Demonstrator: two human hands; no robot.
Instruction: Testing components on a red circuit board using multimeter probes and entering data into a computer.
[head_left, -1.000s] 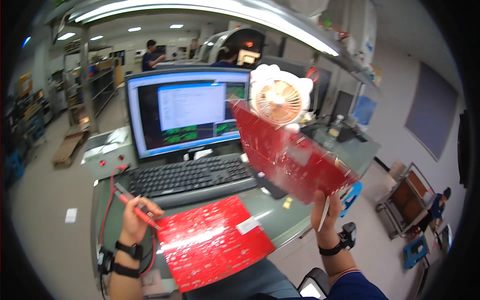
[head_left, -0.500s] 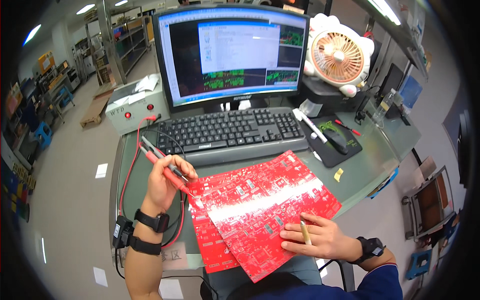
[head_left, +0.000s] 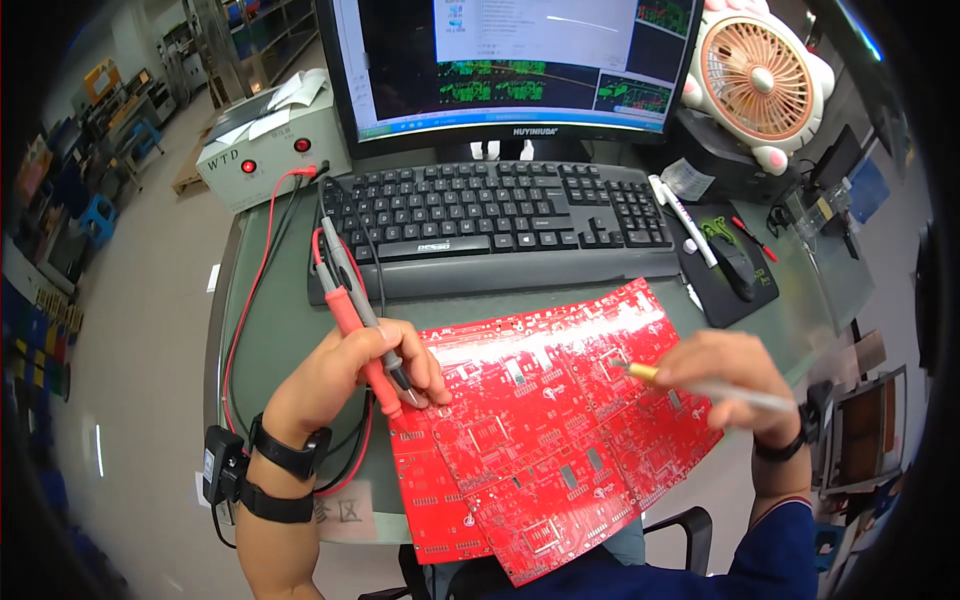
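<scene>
Two red circuit boards lie overlapped at the front of the desk: the upper board [head_left: 520, 470] is turned on the lower board [head_left: 430, 505]. My left hand [head_left: 335, 375] is closed around a red test probe [head_left: 343, 312] and a grey-black test probe [head_left: 345, 262], their tips pointing down at the boards' left side. Its fingers rest by the upper board's left edge. Over the boards' right side, my right hand [head_left: 735, 365], partly blurred, grips a slim pen-shaped tool [head_left: 642, 372] with a gold-coloured collar and a pale handle. Its end is over the upper board.
Behind the boards are a black keyboard [head_left: 500, 215] and a monitor [head_left: 510, 110]. A grey box [head_left: 270, 150] with red terminals and probe leads stands at left. On the right are a white marker [head_left: 685, 220], a mouse [head_left: 737, 265] on its pad and a fan [head_left: 765, 80].
My right hand has lifted off the upper board and moved up and right, swinging the tool to point left. My left hand leans further over the boards' edge. The view has tilted down.
</scene>
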